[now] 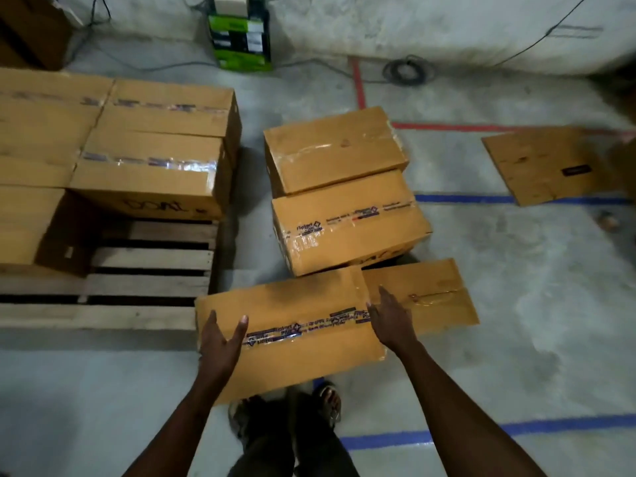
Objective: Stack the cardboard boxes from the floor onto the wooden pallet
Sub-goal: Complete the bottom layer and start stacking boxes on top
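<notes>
A taped cardboard box (296,311) is lifted in front of me, above my feet. My left hand (220,342) holds its left end, thumb and fingers spread over the top edge. My right hand (390,318) presses flat against its right end with straight fingers. Three more boxes lie on the floor: one (430,294) just behind the right hand, one (347,228) beyond it and one (334,149) farther back. The wooden pallet (151,287) lies at the left, with several boxes (151,166) stacked on its far and left parts and bare slats at its near right corner.
A flat cardboard sheet (547,166) lies on the floor at the right. A green and black carton (241,39) and cables sit by the back wall. Red and blue tape lines (464,198) mark the concrete floor. My feet (285,407) stand below the held box.
</notes>
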### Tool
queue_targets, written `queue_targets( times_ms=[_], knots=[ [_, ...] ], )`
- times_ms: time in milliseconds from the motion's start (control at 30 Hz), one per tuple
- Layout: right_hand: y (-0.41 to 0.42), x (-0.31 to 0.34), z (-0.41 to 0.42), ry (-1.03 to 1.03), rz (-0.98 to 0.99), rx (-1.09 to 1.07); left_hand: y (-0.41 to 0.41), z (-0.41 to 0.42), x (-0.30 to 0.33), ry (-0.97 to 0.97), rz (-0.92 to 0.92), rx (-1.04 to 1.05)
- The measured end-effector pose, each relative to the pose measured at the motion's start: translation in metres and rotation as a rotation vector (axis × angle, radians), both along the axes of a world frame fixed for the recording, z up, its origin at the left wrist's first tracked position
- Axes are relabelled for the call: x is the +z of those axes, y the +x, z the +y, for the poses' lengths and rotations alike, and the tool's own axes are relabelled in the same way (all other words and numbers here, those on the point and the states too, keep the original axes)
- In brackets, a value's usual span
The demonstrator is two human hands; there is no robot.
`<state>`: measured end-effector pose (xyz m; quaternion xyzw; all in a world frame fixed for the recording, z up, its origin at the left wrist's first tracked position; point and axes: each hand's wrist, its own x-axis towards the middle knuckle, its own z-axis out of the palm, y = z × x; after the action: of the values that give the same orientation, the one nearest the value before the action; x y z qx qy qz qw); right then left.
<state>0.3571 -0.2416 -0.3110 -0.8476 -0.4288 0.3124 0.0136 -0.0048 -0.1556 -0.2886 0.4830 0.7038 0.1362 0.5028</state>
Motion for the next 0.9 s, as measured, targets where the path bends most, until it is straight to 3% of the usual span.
queue_targets(
  times_ms=[233, 300, 367, 500, 900],
  knots=[
    [0.026, -0.129, 0.01, -0.065, 0.056, -0.044, -0.064, 0.003, -0.171, -0.053, 0.322, 0.071],
    [0.03, -0.162, 0.014, -0.057, 0.121, -0.113, -0.053, 0.008, -0.169, -0.09, 0.395, 0.045],
    [0.029, -0.186, 0.013, 0.008, 0.257, -0.195, -0.048, 0.01, -0.177, -0.057, 0.35, 0.012],
    [0.024, -0.204, -0.004, 0.09, 0.435, -0.435, -0.054, 0.002, -0.198, -0.081, 0.336, 0.185],
    [0.025, -0.186, -0.014, 0.108, 0.411, -0.533, -0.07, -0.014, -0.17, -0.031, 0.162, 0.228]
  ],
)
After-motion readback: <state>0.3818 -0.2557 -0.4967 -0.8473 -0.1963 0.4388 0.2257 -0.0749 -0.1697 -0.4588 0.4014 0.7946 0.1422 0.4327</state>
